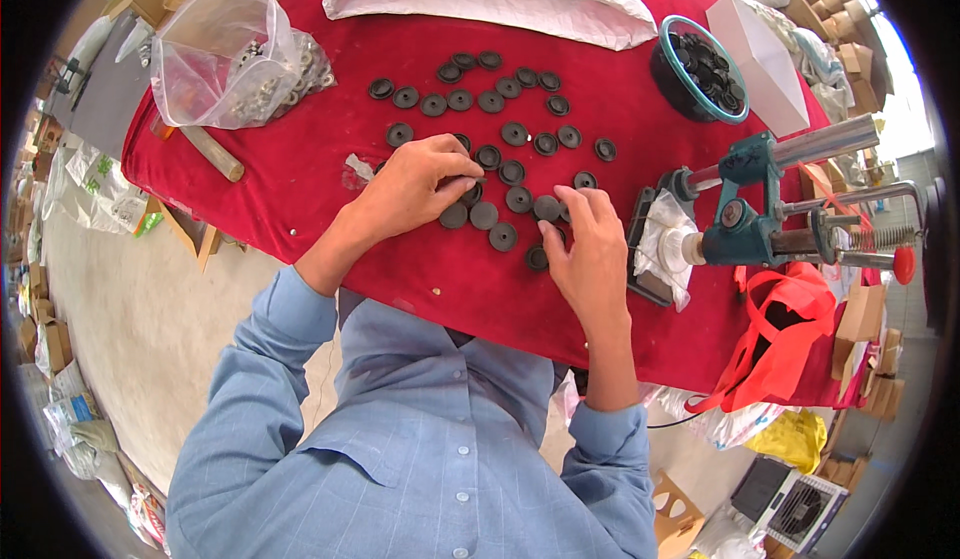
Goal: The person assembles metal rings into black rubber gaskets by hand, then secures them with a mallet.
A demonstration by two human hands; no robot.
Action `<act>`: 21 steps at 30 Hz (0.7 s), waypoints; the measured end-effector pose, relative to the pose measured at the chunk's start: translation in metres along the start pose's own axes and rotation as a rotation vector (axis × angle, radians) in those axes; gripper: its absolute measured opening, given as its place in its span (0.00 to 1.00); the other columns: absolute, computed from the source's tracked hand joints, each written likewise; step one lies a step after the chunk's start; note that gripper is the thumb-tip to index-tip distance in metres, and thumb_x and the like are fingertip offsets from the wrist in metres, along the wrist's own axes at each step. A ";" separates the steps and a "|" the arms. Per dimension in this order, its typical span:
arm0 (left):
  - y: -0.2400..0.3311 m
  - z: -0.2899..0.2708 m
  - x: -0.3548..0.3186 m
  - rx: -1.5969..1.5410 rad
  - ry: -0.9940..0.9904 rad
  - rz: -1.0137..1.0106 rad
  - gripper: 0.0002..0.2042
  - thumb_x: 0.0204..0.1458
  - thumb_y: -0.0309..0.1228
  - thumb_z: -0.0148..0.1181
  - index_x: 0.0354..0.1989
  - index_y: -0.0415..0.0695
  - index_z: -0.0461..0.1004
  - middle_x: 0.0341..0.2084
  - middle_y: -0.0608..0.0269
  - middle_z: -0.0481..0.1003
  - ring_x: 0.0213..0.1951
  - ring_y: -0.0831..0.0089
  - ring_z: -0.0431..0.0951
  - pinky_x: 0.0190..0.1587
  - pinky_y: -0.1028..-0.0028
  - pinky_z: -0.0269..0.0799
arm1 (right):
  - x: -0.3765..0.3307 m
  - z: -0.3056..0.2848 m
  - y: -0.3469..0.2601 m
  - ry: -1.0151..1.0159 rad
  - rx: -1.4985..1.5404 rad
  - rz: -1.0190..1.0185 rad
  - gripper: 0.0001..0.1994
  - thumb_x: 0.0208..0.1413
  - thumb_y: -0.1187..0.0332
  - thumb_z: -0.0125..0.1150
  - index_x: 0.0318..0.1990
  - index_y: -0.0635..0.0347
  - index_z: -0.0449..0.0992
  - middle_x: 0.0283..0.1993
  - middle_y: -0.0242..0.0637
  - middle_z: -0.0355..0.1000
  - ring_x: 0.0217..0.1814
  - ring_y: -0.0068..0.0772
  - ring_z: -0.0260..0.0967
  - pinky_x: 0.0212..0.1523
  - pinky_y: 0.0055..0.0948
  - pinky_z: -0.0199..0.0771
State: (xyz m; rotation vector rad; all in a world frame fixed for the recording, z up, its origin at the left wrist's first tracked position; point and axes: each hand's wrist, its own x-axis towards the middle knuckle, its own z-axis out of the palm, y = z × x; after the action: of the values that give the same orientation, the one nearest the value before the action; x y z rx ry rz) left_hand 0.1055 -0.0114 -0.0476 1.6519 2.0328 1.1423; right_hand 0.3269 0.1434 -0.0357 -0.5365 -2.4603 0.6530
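Note:
Many small round black discs (pixel 503 236), some with raised rims and a centre hole, lie scattered on a red cloth-covered table (pixel 390 269). My left hand (pixel 415 187) is closed in a pinch at the left of the group. A dark edge shows at its fingertips, apparently one of the discs, mostly hidden by the fingers. On the right side of the group rests my right hand (pixel 588 249), thumb and forefinger apart. Its fingertips are close beside a flat-faced disc (pixel 546 208), and another disc (pixel 537 257) lies near the thumb.
A green hand press (pixel 745 204) with a metal column stands at right, a red bag (pixel 775 334) beside it. Behind are a blue-rimmed bowl of black discs (pixel 735 107), a white box (pixel 765 59) and a white sack (pixel 490 4). A clear bag of metal parts (pixel 220 59) and a rod (pixel 212 153) lie left.

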 end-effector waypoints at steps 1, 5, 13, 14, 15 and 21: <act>0.003 0.000 -0.001 -0.019 0.096 0.032 0.09 0.58 0.23 0.68 0.46 0.39 0.85 0.40 0.52 0.81 0.40 0.56 0.83 0.44 0.62 0.80 | 0.005 0.002 0.007 -0.061 -0.095 -0.033 0.16 0.52 0.75 0.74 0.49 0.61 0.79 0.50 0.45 0.74 0.50 0.51 0.75 0.50 0.46 0.75; 0.017 -0.021 -0.020 -0.060 0.243 -0.085 0.08 0.59 0.19 0.66 0.46 0.39 0.85 0.35 0.59 0.82 0.36 0.70 0.82 0.39 0.72 0.77 | 0.013 0.007 0.012 -0.177 -0.122 -0.011 0.18 0.52 0.75 0.75 0.51 0.62 0.79 0.50 0.45 0.74 0.49 0.50 0.76 0.50 0.46 0.77; 0.016 -0.031 -0.085 0.012 0.158 -0.258 0.06 0.58 0.21 0.67 0.43 0.39 0.84 0.31 0.55 0.80 0.31 0.63 0.81 0.35 0.66 0.76 | 0.040 0.013 0.025 -0.082 0.077 0.068 0.10 0.58 0.75 0.71 0.45 0.66 0.80 0.38 0.48 0.77 0.37 0.52 0.79 0.41 0.46 0.79; 0.014 -0.031 -0.089 0.055 0.127 -0.283 0.06 0.57 0.22 0.67 0.42 0.40 0.84 0.33 0.55 0.80 0.33 0.58 0.82 0.36 0.64 0.76 | 0.046 0.018 0.030 -0.068 0.041 0.066 0.10 0.58 0.75 0.71 0.46 0.66 0.80 0.38 0.48 0.77 0.38 0.53 0.79 0.41 0.46 0.79; 0.012 -0.029 -0.089 0.053 0.128 -0.283 0.06 0.57 0.22 0.67 0.42 0.40 0.84 0.33 0.55 0.80 0.33 0.58 0.82 0.36 0.64 0.76 | 0.050 0.021 0.035 -0.053 0.004 0.064 0.10 0.58 0.75 0.71 0.46 0.66 0.80 0.38 0.48 0.77 0.38 0.53 0.79 0.41 0.47 0.79; 0.012 -0.014 -0.086 0.155 0.283 -0.255 0.13 0.56 0.21 0.69 0.50 0.40 0.82 0.44 0.55 0.78 0.38 0.63 0.81 0.40 0.67 0.78 | 0.041 0.022 0.000 0.057 -0.059 0.091 0.13 0.59 0.71 0.72 0.50 0.62 0.82 0.47 0.48 0.75 0.44 0.53 0.78 0.44 0.47 0.80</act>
State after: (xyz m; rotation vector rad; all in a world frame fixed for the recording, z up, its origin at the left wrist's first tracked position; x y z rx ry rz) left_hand 0.1311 -0.0957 -0.0519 1.3013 2.4795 1.2079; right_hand 0.2824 0.1561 -0.0364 -0.6838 -2.4199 0.5939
